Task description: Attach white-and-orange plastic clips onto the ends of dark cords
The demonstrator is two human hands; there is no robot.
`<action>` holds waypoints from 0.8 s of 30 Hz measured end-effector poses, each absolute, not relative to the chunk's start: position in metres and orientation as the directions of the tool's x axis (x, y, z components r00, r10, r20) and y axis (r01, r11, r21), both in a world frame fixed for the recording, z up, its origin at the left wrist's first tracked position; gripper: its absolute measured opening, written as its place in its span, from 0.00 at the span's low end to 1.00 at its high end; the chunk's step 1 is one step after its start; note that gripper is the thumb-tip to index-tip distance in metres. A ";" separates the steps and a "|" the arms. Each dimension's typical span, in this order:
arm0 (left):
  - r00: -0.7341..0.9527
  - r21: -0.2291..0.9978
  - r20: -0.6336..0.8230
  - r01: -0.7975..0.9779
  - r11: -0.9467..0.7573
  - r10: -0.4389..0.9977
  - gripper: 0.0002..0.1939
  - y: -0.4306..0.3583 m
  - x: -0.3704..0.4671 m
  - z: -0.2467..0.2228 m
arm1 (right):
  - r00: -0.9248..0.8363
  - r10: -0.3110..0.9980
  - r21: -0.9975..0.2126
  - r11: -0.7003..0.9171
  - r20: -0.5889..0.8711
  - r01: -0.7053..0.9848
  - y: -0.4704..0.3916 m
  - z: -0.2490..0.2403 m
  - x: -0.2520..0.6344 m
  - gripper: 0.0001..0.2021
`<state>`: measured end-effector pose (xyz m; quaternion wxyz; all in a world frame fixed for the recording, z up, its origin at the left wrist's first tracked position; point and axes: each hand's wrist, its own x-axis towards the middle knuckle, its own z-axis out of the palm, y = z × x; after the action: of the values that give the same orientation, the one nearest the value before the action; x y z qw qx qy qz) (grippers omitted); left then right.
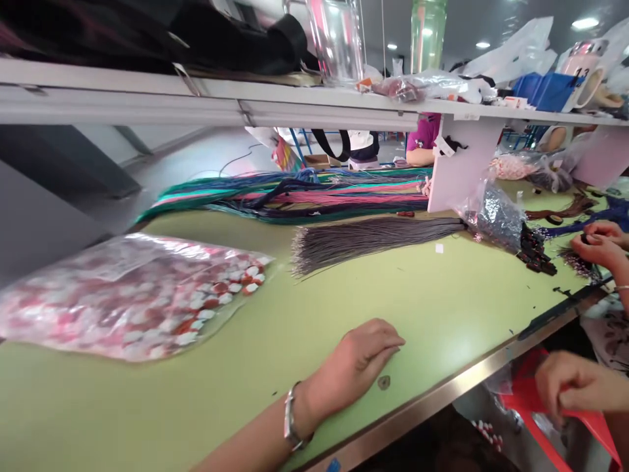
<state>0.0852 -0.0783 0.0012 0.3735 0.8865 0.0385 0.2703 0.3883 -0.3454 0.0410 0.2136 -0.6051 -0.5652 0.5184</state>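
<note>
My left hand (356,360), with a metal bracelet at the wrist, rests on the green tabletop (432,308). Its fingers are bent and pressed together, and nothing shows in them. Just below the fingertips lies a small dark flat piece (384,382). Beyond the hand is a bundle of thin dark grey cords (373,239) with pale tips. At the lower right, below the table edge, my right hand (572,383) is over a red bag (528,387). Its fingers are curled and blurred, so any hold is unclear. Red-and-white pieces (486,434) lie low beside that bag.
A clear bag of red-and-white pieces (132,295) lies left. Coloured cords (295,190) stretch along the back beneath a shelf (211,105). A bag with dark pieces (501,213) stands near a divider (459,164). Another person's hands (607,246) work at the right.
</note>
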 end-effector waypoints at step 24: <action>0.792 0.507 0.553 -0.071 -0.859 0.261 0.11 -0.041 0.064 -0.020 | 0.203 0.818 0.112 -0.308 0.538 0.945 -0.071 0.080 0.512 0.14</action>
<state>0.0643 -0.0413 -0.0202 0.2601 0.9100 0.0521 0.3185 0.5118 -0.0709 0.0801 0.1218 -0.7660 -0.5754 -0.2594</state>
